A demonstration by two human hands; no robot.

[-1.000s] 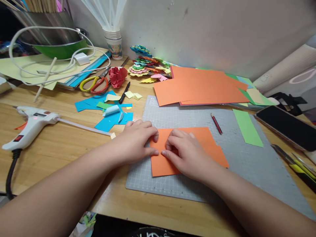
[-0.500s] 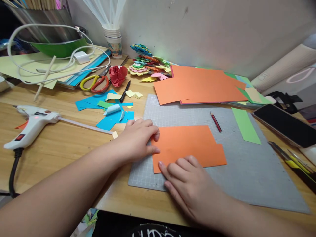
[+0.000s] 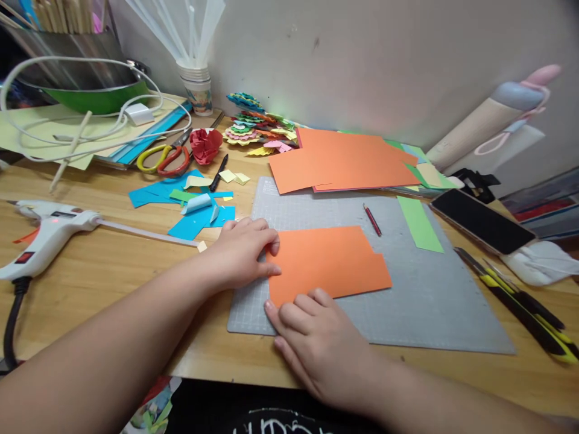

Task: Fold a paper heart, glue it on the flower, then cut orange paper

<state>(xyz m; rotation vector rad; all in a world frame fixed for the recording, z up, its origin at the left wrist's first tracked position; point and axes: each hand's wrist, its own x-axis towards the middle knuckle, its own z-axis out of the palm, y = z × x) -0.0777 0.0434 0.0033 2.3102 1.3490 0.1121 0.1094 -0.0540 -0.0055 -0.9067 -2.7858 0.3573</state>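
Observation:
An orange sheet of paper (image 3: pixel 325 259), seemingly folded with one layer sticking out at the right, lies on the grey cutting mat (image 3: pixel 425 307). My left hand (image 3: pixel 246 250) is closed at the sheet's left edge, its thumb and bent index finger on the paper. At the near edge, my right hand (image 3: pixel 316 343) rests with curled fingers, its index fingertip at the near left corner. What lies under the right fingers is hidden. A dark red pencil stub (image 3: pixel 373 219) and a light green paper strip (image 3: pixel 420 224) lie beyond the sheet on the mat.
Left stands a hot glue gun (image 3: pixel 54 229). Blue paper scraps (image 3: pixel 194 223), scissors (image 3: pixel 167 158) and a red paper flower (image 3: pixel 205 146) lie behind my left hand. More orange sheets (image 3: pixel 348 160) are at the back. A phone (image 3: pixel 482 221) and a yellow-black cutter (image 3: pixel 520 307) lie right.
The view has turned to the right, so everything appears farther left. My right index finger has slid left along the sheet's near edge to its corner. The left hand stays at the left edge.

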